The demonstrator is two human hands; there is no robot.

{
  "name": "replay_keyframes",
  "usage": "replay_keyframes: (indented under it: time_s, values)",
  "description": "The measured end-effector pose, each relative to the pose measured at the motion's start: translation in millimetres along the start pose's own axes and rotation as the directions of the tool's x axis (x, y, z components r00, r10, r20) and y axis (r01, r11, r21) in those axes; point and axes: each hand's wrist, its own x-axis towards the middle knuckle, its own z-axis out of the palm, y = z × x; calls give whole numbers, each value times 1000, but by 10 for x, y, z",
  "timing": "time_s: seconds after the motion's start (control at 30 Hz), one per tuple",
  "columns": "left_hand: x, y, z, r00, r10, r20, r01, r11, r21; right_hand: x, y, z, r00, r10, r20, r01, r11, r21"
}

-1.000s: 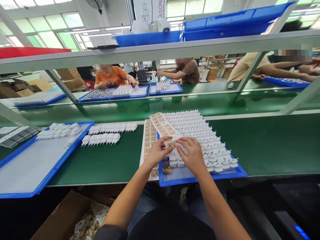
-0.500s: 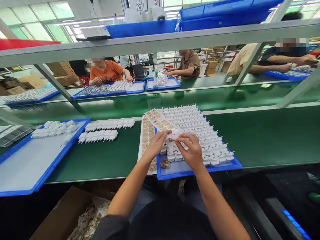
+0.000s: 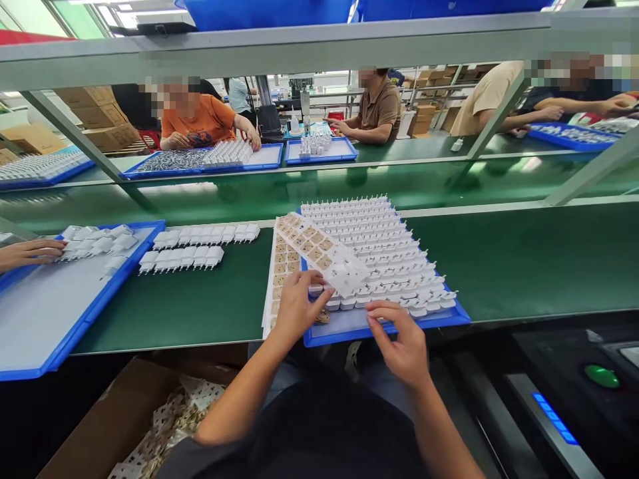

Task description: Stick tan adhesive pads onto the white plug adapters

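My left hand (image 3: 295, 307) is at the front left of a blue tray (image 3: 389, 330), its thumb and index finger apart at the lower edge of a sticker sheet (image 3: 319, 249). That sheet has brown squares and a bare white end, and lies slantwise across rows of white parts with thin pins (image 3: 369, 229). My right hand (image 3: 399, 339) hovers over the tray's front edge, thumb and index finger a little apart, nothing visible between them. Small brown pieces (image 3: 322, 317) lie in the tray's corner, partly behind my left hand. More sticker sheets (image 3: 275, 283) extend along the tray's left side.
Two rows of white parts (image 3: 187, 258) lie on the green surface. Another blue tray (image 3: 64, 313) is on the left, where a co-worker's hand (image 3: 34, 253) touches white parts. People work beyond the metal frame (image 3: 299, 50). A carton (image 3: 114, 406) sits below.
My hands have drawn apart and lower, and the sheet's white end now lies uncovered. A co-worker's hand has come in at the left. The view has tilted down a little.
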Motion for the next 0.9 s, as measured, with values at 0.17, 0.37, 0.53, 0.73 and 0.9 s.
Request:
replay_keyframes:
  time_s: [0.17,0.37,0.53,0.73,0.9]
  values:
    - [-159,-30,132,984,44,173,-52,998,39,5,-60,221,995,21,98,-31,994,107]
    - [-199,-30,82,986,2,164,20,991,-132,-65,35,347,986,157,61,-166,967,194]
    - [-386,-99,-200,931,-357,80,321,694,-644,-117,-9,348,968,226,113,-252,894,371]
    - [-626,-43,-144,843,-433,320,448,233,-863,-86,-292,473,946,123,299,-264,829,493]
    - [-786,-21,-213,883,-259,392,444,188,-876,-116,-333,541,930,135,341,-302,810,502]
